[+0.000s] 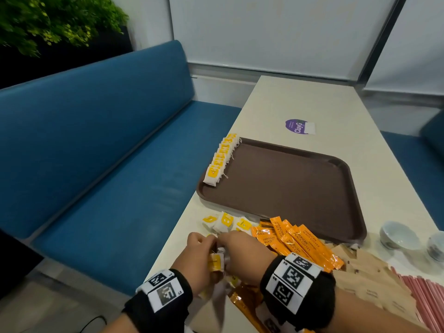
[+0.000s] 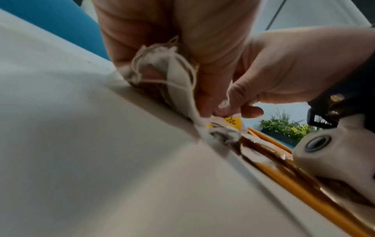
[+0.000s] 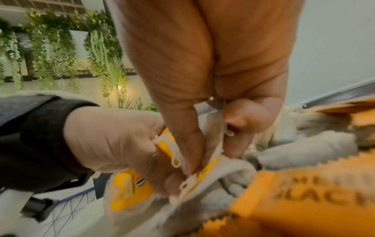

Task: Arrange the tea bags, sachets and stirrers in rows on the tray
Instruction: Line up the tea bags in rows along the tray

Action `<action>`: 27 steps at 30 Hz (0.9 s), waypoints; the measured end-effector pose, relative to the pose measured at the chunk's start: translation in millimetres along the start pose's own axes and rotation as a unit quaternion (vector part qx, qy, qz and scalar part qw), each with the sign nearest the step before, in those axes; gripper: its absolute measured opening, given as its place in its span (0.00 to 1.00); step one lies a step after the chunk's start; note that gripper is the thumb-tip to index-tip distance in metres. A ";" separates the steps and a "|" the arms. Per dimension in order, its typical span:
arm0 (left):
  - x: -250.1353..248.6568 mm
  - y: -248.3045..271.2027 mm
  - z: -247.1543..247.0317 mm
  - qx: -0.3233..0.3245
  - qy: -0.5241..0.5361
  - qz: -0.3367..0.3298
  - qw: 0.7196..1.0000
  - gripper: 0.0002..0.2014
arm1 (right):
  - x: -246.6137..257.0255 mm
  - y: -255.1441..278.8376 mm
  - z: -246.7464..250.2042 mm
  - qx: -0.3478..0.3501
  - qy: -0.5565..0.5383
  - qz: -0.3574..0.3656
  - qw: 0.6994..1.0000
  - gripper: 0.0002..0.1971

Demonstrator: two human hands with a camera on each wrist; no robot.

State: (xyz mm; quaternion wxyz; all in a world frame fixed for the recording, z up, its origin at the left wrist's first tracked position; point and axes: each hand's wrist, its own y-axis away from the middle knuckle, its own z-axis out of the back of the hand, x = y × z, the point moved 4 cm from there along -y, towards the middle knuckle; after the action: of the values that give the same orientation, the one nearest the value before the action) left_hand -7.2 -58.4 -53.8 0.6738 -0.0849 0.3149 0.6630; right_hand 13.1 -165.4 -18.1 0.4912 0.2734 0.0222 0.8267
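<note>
While both hands are meeting over the near edge of the pale rectangular table [image 1: 283, 104], the left hand [image 1: 199, 258] is curling its fingers round a small stack of white paper tea bags with yellow tags [image 1: 216, 261]; how many are in the stack cannot be told. The right hand [image 1: 242, 251] is pinching one more white tea bag [image 3: 205, 165] between thumb and forefinger, pressing it against that stack. Just beyond the grip, three loose tea bags [image 1: 227, 222] are lying on the table. To the right of the grip, a fan of orange coffee sachets [image 1: 300, 241] is spreading out, at least six, too overlapped to count exactly. Further right are lying brown paper sachets [image 1: 367, 277] and a bundle of red stirrers [image 1: 425, 296], neither countable. Well beyond the grip, one brown plastic tray [image 1: 288, 183] is carrying a single row of roughly ten tea bags [image 1: 222, 157] along its left rim. Two white cups [image 1: 398, 235] are standing far right.
</note>
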 end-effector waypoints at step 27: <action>-42.9 -41.0 30.2 0.128 0.761 0.021 0.635 0.28 | -24.3 -26.9 89.5 -0.130 -0.426 -0.019 0.895 0.14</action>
State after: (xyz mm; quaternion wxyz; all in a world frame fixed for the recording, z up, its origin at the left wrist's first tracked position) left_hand 44.4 -82.7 -19.4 0.1855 -0.4657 0.7997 0.3304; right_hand 86.0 -192.3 39.3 0.5008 0.5327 -0.2918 0.6167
